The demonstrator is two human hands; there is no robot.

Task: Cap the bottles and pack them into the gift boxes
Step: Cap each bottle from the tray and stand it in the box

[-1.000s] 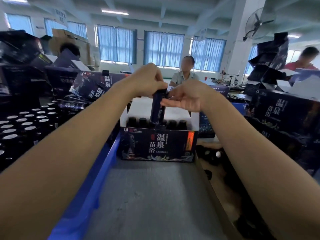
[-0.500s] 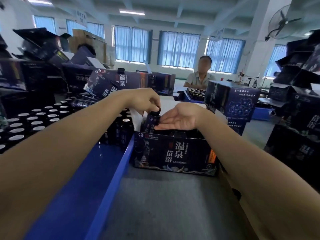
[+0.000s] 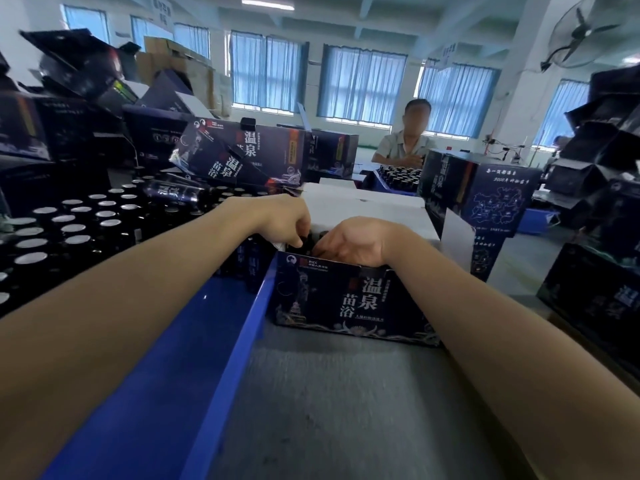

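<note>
An open dark gift box [image 3: 349, 303] with white Chinese lettering stands on the grey table, its white lid flap [image 3: 367, 209] raised behind it. Both my hands reach into its left end. My left hand [image 3: 284, 220] curls its fingers round the black cap of a dark bottle [image 3: 306, 241] that is almost wholly sunk in the box. My right hand [image 3: 349, 242] lies beside that bottle with fingers extended, touching it. The rest of the box's inside is hidden by my hands.
A blue crate [image 3: 194, 344] on my left holds several dark bottles with silver tops [image 3: 72, 223]. Dark gift boxes [image 3: 242, 150] pile up behind it and at the right [image 3: 595, 299]. Another person [image 3: 407, 140] sits across the table behind a tall box [image 3: 474, 192].
The bottle, held above the box a second ago, has gone down into it. Both hands followed it down to the box's rim.
</note>
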